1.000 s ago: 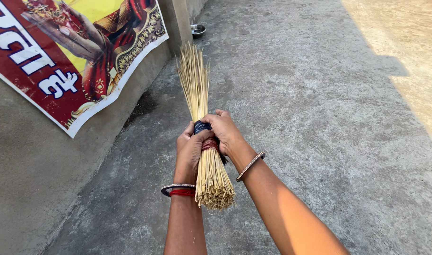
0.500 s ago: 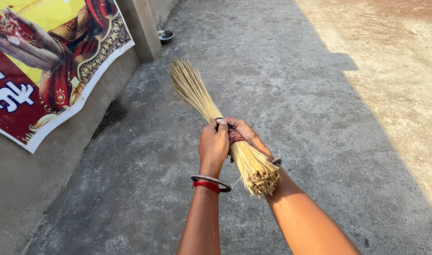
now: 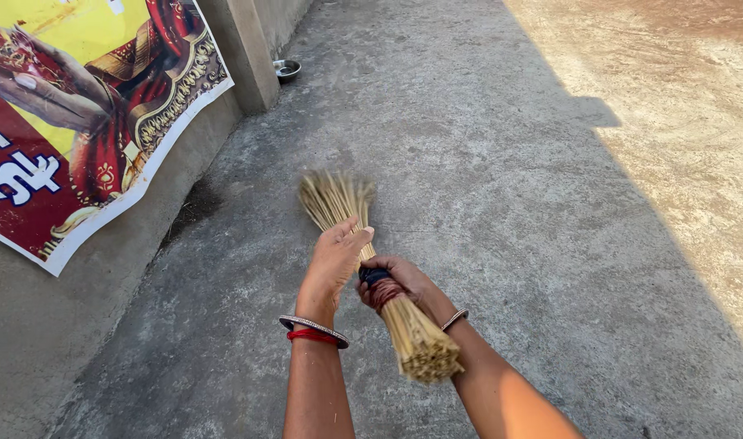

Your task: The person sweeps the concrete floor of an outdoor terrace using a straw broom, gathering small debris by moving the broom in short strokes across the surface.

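A straw stick broom [image 3: 412, 337] bound with dark blue and red cord is held low over the concrete floor. My right hand [image 3: 400, 280] grips it at the binding, cut ends toward me, bristle tips [image 3: 335, 199] blurred and pointing away. My left hand [image 3: 335, 260] lies flat and open-fingered against the bristles just beyond the binding. Bangles ring both wrists, with a red thread on the left one.
A grey wall on the left carries a red and yellow banner [image 3: 79, 122]. A concrete pillar [image 3: 241, 49] juts out beyond it, with a small metal bowl [image 3: 287, 69] on the floor behind. Sunlit sandy ground [image 3: 680, 106] lies to the right.
The broom has dropped lower and closer to me. My left hand has let go of the binding and now rests flat on the bristles; my right hand keeps its grip.
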